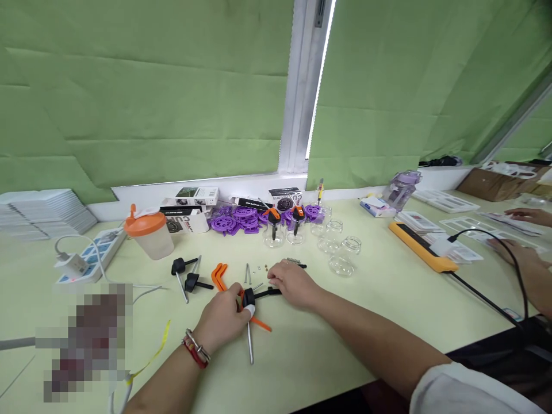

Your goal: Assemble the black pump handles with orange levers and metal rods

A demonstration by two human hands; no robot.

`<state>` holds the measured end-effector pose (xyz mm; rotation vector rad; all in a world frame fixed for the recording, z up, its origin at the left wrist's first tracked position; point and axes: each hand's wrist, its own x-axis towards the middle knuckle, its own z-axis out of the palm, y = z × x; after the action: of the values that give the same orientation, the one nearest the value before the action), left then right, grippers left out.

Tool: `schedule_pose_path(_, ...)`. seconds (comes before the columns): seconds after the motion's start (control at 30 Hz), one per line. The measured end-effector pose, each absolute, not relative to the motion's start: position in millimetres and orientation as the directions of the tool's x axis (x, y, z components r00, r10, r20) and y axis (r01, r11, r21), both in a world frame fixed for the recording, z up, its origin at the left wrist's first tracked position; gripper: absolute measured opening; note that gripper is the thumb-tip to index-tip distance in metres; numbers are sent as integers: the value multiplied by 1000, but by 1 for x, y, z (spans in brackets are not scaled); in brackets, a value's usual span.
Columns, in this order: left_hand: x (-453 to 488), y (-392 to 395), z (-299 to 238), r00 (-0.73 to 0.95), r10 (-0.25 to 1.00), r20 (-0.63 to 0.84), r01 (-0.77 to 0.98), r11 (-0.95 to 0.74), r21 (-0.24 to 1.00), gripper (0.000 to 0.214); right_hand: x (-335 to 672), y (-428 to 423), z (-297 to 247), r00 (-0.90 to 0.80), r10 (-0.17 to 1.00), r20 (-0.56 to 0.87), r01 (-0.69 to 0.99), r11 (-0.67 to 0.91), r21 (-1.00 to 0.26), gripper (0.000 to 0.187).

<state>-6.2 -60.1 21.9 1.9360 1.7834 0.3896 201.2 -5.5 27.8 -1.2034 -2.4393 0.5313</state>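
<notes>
My left hand [224, 316] is closed round a black plastic part [249, 297] with a metal rod [250, 345] and an orange arm [261, 325] sticking out of it. From that part a black arm reaches right, under my right hand [295, 284]. The right fingertips are bent together just above the table; what they pinch, if anything, is hidden. Close to them lie tiny brass-coloured pieces [266, 267], two long screws [247, 273] and a spring [294, 261]. Orange handles [219, 277] rest beyond my left hand. Further left are two black parts with metal rods [196, 282].
Along the back stand boxes [190, 222], purple plastic parts [244, 220] and glass jars [342, 263]. An orange-lidded cup [149, 233] and a white power strip [92, 256] are on the left. On the right lies an orange power strip [420, 250], near another person's hands [515, 259].
</notes>
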Motion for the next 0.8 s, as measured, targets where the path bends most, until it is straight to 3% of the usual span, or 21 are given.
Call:
schedule_pose_path(0.23,-8,-59,20,117,987,-107,861,-47,507,12,168,28,27,-737,668,106,608,723,-328,56)
schedule_pose_path(0.37,-10,-58,18,118,986,-116,862,-44,506,10,166,29,26,-734,676,61,632,713,-303,51)
schedule_pose_path(0.6,-9,-59,20,134,984,-115,859,-57,509,10,180,15,25,-670,739,72,670,644,-369,44)
schedule_pose_path(0.8,-9,-59,22,132,984,-123,858,-51,512,10,192,13,26,-567,814,122,671,543,-505,28)
